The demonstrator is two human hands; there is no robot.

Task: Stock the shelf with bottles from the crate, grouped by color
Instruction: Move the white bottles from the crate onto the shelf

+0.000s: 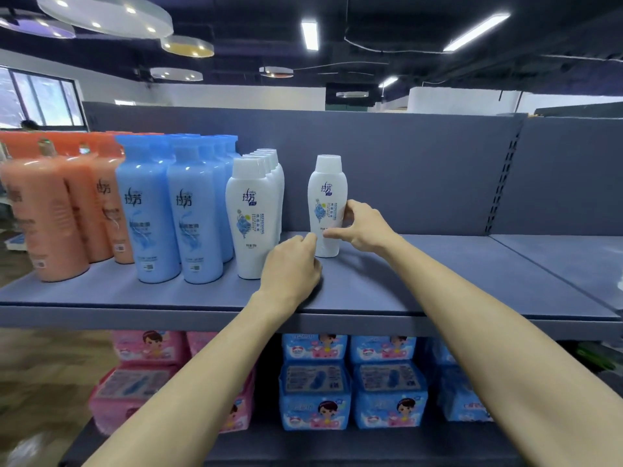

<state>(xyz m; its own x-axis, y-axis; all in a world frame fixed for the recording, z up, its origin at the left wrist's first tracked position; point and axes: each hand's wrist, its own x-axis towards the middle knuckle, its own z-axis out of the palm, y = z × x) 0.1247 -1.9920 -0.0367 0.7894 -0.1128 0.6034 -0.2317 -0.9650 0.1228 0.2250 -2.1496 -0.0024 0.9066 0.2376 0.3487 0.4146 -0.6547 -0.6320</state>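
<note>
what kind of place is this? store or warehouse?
Likely a retail store or a mock-up of one: grey gondola shelf with slotted uprights, bottles faced in colour rows, orange, blue, white, and packaged goods on the tier below.
</note>
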